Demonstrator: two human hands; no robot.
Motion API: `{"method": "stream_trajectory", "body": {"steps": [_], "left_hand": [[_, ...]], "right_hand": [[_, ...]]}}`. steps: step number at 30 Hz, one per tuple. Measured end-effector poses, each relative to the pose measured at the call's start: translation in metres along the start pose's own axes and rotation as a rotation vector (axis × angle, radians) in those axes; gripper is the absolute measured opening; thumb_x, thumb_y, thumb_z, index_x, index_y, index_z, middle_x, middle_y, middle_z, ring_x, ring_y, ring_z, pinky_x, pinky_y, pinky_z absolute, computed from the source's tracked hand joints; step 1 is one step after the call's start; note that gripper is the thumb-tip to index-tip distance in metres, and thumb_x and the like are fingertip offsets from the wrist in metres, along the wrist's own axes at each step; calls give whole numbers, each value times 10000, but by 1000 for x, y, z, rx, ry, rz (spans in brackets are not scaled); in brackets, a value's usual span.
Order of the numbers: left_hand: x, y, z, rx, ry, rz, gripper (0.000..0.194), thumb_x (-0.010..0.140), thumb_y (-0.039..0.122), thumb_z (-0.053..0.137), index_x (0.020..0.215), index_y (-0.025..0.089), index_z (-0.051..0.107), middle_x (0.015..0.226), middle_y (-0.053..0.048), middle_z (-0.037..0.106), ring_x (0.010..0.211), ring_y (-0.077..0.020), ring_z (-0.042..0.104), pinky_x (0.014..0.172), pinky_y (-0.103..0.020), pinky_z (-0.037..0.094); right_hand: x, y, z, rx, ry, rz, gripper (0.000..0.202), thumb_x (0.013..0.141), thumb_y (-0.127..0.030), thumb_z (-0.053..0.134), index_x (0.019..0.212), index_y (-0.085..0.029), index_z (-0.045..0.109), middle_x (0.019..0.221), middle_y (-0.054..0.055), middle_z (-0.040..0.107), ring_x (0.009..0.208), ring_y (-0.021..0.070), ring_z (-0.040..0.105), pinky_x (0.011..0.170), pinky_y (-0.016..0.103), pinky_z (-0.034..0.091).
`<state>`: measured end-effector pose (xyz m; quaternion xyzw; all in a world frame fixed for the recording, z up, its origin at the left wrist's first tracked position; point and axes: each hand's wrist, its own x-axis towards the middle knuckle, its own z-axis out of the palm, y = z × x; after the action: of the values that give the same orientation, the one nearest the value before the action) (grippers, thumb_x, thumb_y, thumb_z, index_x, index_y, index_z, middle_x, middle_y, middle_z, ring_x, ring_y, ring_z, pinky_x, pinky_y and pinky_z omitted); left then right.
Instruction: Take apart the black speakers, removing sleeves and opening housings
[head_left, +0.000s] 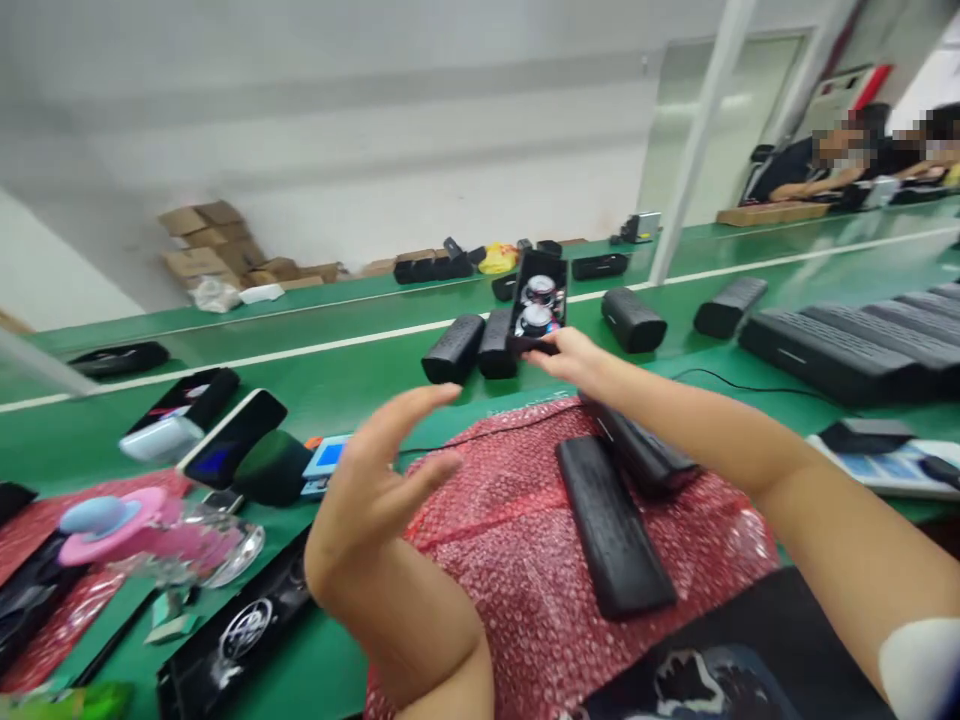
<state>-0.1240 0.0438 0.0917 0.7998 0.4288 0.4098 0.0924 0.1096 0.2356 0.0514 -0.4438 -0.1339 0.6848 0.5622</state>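
Note:
My right hand reaches forward, its fingers closed on the near end of an open black speaker housing with two round silver drivers inside. My left hand is raised over the near edge of the red bubble wrap, thumb and fingers spread, holding nothing. Two black speaker pieces lie on the wrap: a long one and another partly under my right forearm. Two black speakers stand just left of the held housing.
More black speakers and a row of long ones lie at the right. On the left are a phone, a pink-and-clear bottle and a black strip. A white post rises behind. People sit far right.

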Motion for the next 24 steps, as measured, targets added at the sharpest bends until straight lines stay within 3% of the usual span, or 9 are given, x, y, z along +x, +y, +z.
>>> {"method": "stream_trajectory", "body": {"steps": [2, 5, 10, 13, 15, 17, 20, 22, 24], "left_hand": [[10, -10, 9, 34, 81, -141, 579, 841, 614, 587, 1266, 223, 618, 1310, -119, 637, 1198, -320, 600, 1048, -502, 457], [16, -13, 19, 201, 105, -231, 666, 806, 668, 575, 1265, 189, 624, 1311, -155, 627, 1204, -378, 582, 1050, -584, 420], [1, 21, 16, 110, 53, -192, 580, 801, 639, 599, 1224, 244, 634, 1273, -100, 654, 1183, -341, 596, 1041, -544, 440], [3, 42, 31, -92, -7, -145, 518, 790, 558, 665, 1202, 247, 631, 1269, -90, 652, 1210, -306, 581, 1074, -486, 416], [15, 48, 58, -298, -13, -142, 550, 756, 528, 704, 1217, 245, 602, 1281, -98, 632, 1204, -290, 585, 1070, -451, 422], [29, 51, 97, -558, 37, -204, 613, 714, 530, 712, 1237, 254, 549, 1316, -107, 590, 1197, -280, 589, 1031, -421, 456], [40, 56, 164, -802, 130, -517, 585, 734, 501, 631, 1241, 263, 463, 1359, -118, 530, 1271, -280, 540, 971, -403, 490], [36, 61, 201, -831, -53, -710, 555, 816, 496, 529, 1297, 268, 369, 1419, -121, 494, 1314, -263, 512, 925, -387, 509], [28, 65, 230, -839, -171, -761, 578, 840, 507, 532, 1316, 236, 346, 1405, -121, 527, 1294, -254, 536, 870, -344, 525]], "right_hand": [[-38, 35, -24, -18, -91, 102, 191, 942, -193, 554, 1118, -123, 580, 1013, 65, 646, 872, 162, 659, 715, 314, 583], [-84, 98, -54, -50, -232, 250, 167, 788, -29, 523, 907, -125, 590, 853, 80, 666, 819, 215, 687, 644, 357, 590], [-113, 185, -73, -87, -364, 274, 237, 680, -144, 664, 757, -213, 451, 672, -28, 583, 648, 169, 645, 567, 348, 572], [-123, 201, -78, -134, -348, 205, 402, 567, -147, 702, 705, -229, 334, 574, -78, 469, 503, 143, 560, 500, 345, 539], [-135, 187, -87, -201, -359, 188, 402, 531, -159, 709, 698, -234, 351, 556, -75, 485, 489, 156, 566, 504, 361, 535], [-148, 155, -103, -287, -383, 171, 326, 534, -202, 713, 705, -236, 437, 555, -39, 551, 515, 197, 610, 519, 375, 533], [-156, 84, -140, -391, -342, 18, 258, 565, -223, 709, 794, -199, 595, 708, 50, 677, 614, 207, 647, 531, 308, 501], [-148, 37, -167, -421, -171, -194, 232, 615, -211, 697, 828, -197, 607, 711, 11, 655, 598, 124, 573, 566, 235, 461], [-129, 3, -191, -430, 25, -352, 199, 704, -213, 645, 890, -226, 577, 740, -34, 622, 664, 101, 552, 670, 212, 471]]}}
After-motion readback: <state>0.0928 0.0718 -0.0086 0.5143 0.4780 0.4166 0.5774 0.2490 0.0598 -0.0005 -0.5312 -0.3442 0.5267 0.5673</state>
